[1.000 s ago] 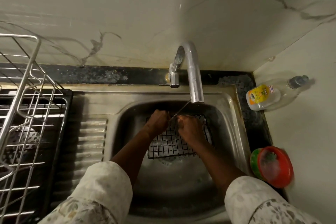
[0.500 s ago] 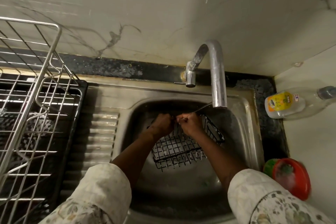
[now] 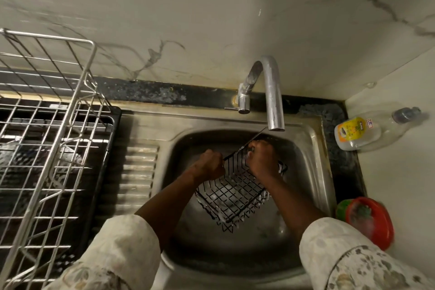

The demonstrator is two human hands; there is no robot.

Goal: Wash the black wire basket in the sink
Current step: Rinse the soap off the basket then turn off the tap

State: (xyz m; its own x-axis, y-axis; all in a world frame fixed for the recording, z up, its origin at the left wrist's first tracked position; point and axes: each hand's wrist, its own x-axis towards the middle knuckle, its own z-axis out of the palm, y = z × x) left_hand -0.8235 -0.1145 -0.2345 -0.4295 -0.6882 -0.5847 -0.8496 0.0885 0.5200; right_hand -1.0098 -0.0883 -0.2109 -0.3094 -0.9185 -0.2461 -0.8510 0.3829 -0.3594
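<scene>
Gripping sudsy basket [image 3: 231, 192] w/ both hands, in sink [image 3: 313, 148]

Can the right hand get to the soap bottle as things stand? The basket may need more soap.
Probably yes, once freed. The right hand is gripping the basket, but nothing stands between the sink and the bottle lying on the counter's right.

This is a home kitchen, at its washing-up corner. A stainless-steel sink with a ribbed draining board [image 3: 141, 172] is set into a dark speckled stone counter [image 3: 150, 93] beneath a curved chrome tap [image 3: 273, 101], with pale marble-veined wall tiles [image 3: 211, 19] behind. A silver wire dish rack [image 3: 47, 125] stands at the left, and a clear plastic bottle with a yellow label [image 3: 357, 133] lies in the right corner near a round red-lidded green tub [image 3: 369, 221].
</scene>
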